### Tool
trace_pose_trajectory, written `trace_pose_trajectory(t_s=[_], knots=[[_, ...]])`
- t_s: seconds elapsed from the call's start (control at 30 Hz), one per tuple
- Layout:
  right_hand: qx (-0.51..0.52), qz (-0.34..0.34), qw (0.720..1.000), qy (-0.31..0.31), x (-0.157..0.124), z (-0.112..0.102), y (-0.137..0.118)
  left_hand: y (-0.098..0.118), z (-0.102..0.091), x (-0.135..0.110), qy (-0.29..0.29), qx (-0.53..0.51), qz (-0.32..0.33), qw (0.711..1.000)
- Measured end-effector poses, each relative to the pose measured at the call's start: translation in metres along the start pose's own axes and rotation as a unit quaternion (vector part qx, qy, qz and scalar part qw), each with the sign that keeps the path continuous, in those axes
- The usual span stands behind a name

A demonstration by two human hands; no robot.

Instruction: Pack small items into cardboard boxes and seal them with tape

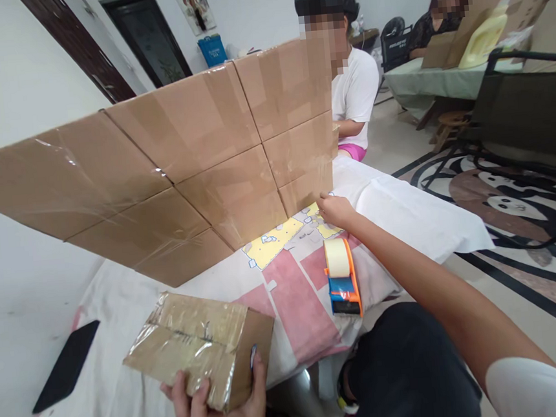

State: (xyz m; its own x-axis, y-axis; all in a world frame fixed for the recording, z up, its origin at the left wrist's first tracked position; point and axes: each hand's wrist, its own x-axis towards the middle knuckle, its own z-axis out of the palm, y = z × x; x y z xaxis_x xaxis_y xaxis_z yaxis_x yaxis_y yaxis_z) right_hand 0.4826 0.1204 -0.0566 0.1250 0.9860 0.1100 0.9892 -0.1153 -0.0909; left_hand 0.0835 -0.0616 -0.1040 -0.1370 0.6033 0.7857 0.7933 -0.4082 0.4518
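My left hand (222,411) holds a small cardboard box (196,339) sealed with shiny clear tape, tilted above the near edge of the bed-like table. Its fingers grip the lower side and the thumb presses the right face. My right hand (335,210) reaches out to the foot of a wall of cardboard boxes (224,148), by its lower right corner. Its fingers are drawn together low over the cloth; anything in them is hidden. Between my hands, nearer the right forearm, lies an orange and blue tape dispenser (342,277) with a pale roll.
A patterned cloth (297,310) covers the table. A black phone or tablet (66,366) lies at the left edge. Behind the box wall sits a person in a white shirt (362,91). Further right are a folding chair (527,109) and another table (403,81) with a person beside it.
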Motion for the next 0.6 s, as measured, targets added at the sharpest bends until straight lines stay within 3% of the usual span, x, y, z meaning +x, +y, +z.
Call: trace_pose_trajectory(t_s=[0.1,0.2,0.37,0.6], knots=[[-0.003,-0.001,1.000,-0.003,0.002,-0.003,-0.005,0.004,-0.001,0.005,0.031,0.039,0.088,0.995],[0.001,-0.012,1.000,0.000,0.004,-0.002,-0.010,0.008,-0.001,0.009,0.032,0.043,0.105,0.993],[0.015,-0.009,1.000,0.009,0.009,0.002,-0.015,0.008,0.000,0.009,0.041,0.048,0.086,0.994],[0.050,-0.043,0.997,-0.041,0.016,0.010,-0.014,0.008,0.002,0.008,0.051,0.040,0.085,0.994]])
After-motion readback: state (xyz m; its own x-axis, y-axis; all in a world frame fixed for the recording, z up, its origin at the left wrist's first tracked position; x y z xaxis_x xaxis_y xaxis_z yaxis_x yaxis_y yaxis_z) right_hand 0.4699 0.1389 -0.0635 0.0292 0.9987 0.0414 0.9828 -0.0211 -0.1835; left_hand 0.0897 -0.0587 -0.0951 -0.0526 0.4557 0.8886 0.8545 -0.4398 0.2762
